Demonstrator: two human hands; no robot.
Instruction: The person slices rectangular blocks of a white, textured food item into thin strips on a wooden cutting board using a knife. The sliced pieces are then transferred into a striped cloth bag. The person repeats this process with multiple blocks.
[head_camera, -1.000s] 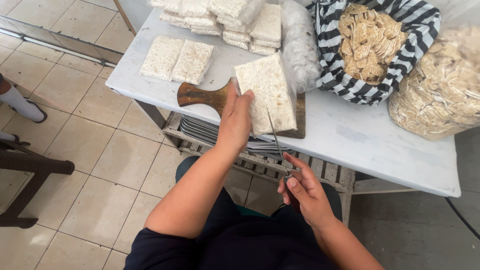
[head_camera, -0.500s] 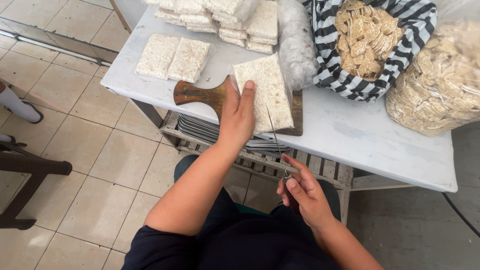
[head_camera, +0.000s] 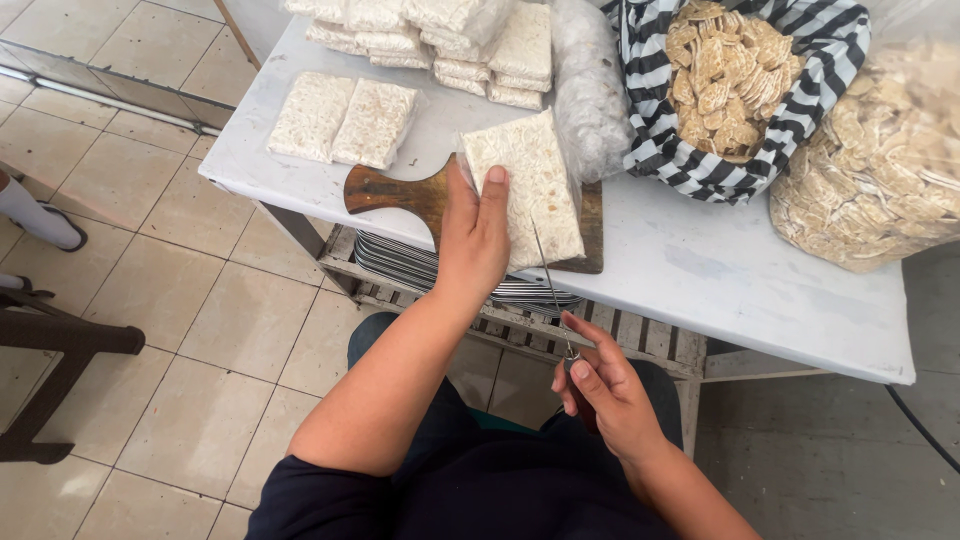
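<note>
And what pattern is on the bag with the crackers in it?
Black and white stripes on the cloth bag, seen clearly in the head view.

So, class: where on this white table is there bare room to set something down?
The white table is bare along its near right edge, between the wooden cutting board and the clear bag of crackers. The far side is crowded with stacked pale blocks and the striped sack.

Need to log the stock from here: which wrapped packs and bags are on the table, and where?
Wrapped white block: on the wooden board, under the left hand.
Two flat white packs: table's left.
Stacked white packs: far edge.
Striped bag: black-white, tan pieces inside.
Clear bag: far right, tan pieces.
</note>
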